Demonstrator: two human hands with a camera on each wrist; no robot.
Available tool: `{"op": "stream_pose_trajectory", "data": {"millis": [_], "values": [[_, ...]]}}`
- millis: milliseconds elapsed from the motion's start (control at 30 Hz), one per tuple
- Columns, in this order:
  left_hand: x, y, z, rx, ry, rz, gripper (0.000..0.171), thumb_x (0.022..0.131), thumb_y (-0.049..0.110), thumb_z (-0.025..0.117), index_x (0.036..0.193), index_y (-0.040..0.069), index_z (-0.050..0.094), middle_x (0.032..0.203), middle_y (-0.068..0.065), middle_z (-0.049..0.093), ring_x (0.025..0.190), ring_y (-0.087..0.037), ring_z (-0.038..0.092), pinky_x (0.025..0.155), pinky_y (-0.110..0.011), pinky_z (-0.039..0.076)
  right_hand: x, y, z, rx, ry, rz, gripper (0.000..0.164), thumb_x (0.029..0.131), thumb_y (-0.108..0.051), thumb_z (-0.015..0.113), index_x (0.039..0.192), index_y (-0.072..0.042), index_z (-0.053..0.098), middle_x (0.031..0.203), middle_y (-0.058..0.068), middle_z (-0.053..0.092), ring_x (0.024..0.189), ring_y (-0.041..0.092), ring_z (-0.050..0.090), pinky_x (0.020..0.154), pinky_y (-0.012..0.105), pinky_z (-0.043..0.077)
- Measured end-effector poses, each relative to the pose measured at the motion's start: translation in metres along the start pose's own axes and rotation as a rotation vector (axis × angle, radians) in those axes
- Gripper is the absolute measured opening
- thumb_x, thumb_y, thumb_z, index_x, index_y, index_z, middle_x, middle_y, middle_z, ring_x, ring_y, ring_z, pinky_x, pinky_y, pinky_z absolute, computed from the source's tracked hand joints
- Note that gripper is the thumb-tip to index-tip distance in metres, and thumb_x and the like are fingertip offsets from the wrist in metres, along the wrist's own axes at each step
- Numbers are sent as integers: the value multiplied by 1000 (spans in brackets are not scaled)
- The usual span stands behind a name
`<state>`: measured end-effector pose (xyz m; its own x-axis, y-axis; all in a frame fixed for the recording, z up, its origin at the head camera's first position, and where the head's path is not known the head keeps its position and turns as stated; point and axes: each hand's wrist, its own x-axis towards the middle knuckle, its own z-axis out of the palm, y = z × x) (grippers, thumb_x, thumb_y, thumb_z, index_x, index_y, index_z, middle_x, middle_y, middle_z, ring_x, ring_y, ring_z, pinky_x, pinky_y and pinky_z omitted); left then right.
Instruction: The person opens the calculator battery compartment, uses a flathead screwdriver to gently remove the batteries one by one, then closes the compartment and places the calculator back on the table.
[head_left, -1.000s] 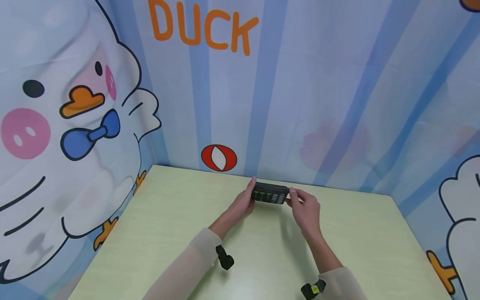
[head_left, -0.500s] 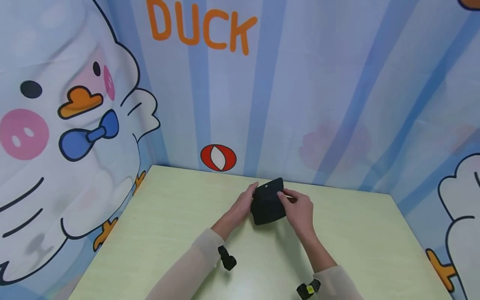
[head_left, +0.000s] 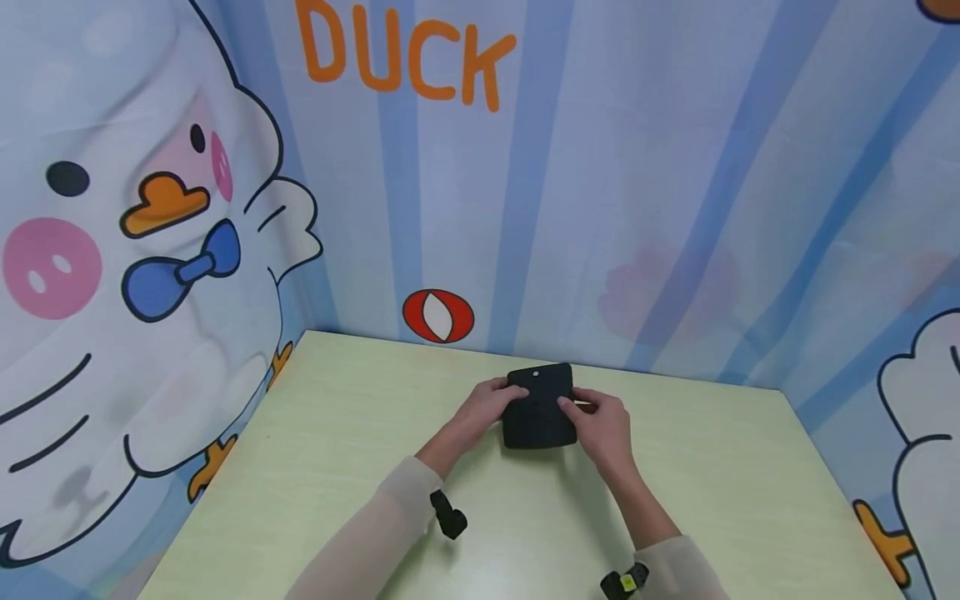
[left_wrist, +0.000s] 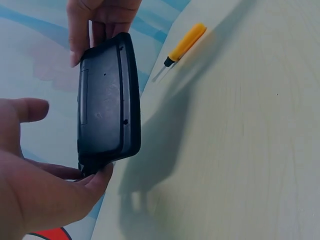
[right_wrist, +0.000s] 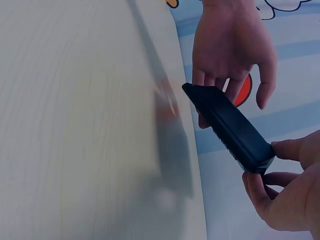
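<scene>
Device (head_left: 538,421) — back toward head camera; long axis unclear

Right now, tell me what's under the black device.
The table, shadowed, lies beneath the raised black device; in the head view, whatever it covers cannot be seen.

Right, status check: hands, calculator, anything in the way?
Left hand and right hand both on calculator. Plain back showing in head view. Yellow-handled screwdriver on table, left wrist view; no obstruction seen.
</scene>
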<state>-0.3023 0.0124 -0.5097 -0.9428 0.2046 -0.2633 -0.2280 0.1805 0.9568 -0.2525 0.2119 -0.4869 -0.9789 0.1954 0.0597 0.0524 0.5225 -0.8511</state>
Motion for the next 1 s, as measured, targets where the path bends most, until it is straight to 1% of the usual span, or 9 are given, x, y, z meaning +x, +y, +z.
{"op": "stream_pose_trajectory", "data": {"millis": [167,267,367,500,633,733,900,1000], "values": [[-4,1,-4,138,3,9,76,101,35,70,161,-1,40,163,-21,45,148,-39,45,120,-55,38,1,5,0,-9,-19,21,44,100,-24,75,135,2,70,133,24,70,120,37,69,97,50,58],[-4,0,-6,172,-4,25,77,99,29,73,161,-3,39,162,-22,44,149,-39,45,120,-53,39,1,7,1,-6,-39,45,45,100,-24,74,136,2,70,134,23,69,119,36,69,96,50,58],[-4,-2,-6,213,5,28,78,98,25,75,161,-4,39,161,-23,45,148,-39,46,119,-52,41,1,10,3,15,-69,72,45,100,-24,75,137,2,69,133,23,69,117,36,69,94,48,58],[-5,-5,-7,279,17,36,75,99,20,74,160,-5,39,160,-24,46,147,-39,47,118,-52,42,0,16,7,50,-108,97,48,98,-22,77,138,3,67,134,24,68,117,35,68,94,47,57],[-8,-7,-8,293,20,41,72,100,15,73,160,-5,39,160,-25,46,147,-41,45,118,-53,41,0,22,12,58,-129,97,50,96,-22,79,138,3,67,132,23,69,117,35,68,94,45,57],[-9,-8,-9,319,35,48,71,99,14,73,159,-5,40,160,-26,46,148,-41,44,119,-53,40,0,26,16,60,-138,88,51,96,-22,79,138,4,67,130,24,70,115,35,69,91,44,57],[-7,-12,-8,461,60,70,71,100,18,74,160,-3,42,160,-24,47,148,-41,44,120,-54,39,1,34,22,71,-151,101,51,96,-21,79,138,4,67,131,23,70,114,33,70,92,44,59],[-7,-14,-7,506,68,66,70,101,19,73,160,-1,42,161,-23,46,148,-41,44,120,-54,39,1,38,24,68,-163,118,51,96,-21,79,139,3,66,133,22,69,114,32,69,93,43,59]]}}
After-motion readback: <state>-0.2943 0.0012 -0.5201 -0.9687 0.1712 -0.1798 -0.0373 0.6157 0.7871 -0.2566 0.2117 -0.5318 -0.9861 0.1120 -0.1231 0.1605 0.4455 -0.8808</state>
